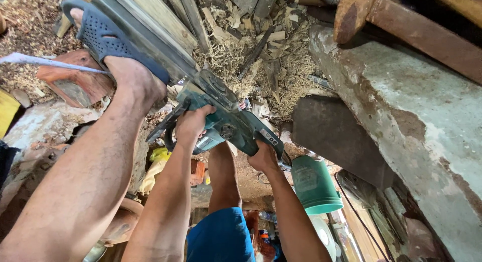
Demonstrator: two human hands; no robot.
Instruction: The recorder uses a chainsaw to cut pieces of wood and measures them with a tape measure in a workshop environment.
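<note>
A teal power planer (221, 116) sits on the end of a long grey wooden plank (145, 26), pressed against it where the plank runs up and away toward the top of the view. The person's left hand (191, 124) is wrapped tight around the front grip of the planer, fingers curled fully closed on it; the right hand (263, 156) is clamped in the same way around the rear handle, nearer the body. A foot in a blue slotted sandal (108, 36) is planted on the plank beside the tool, pinning the wood down. Judging by the heap of pale wood shavings (261, 66) lying just beyond the tool, a good deal of wood has already come off, yet the plank's face looks grey and weathered along most of its visible length, so plenty seems left to do. Off to the right a rough concrete ledge (416, 116) runs diagonally, with a green plastic bucket (314, 184) below it, and a reddish brick (75, 79) lies to the left near the foot.
</note>
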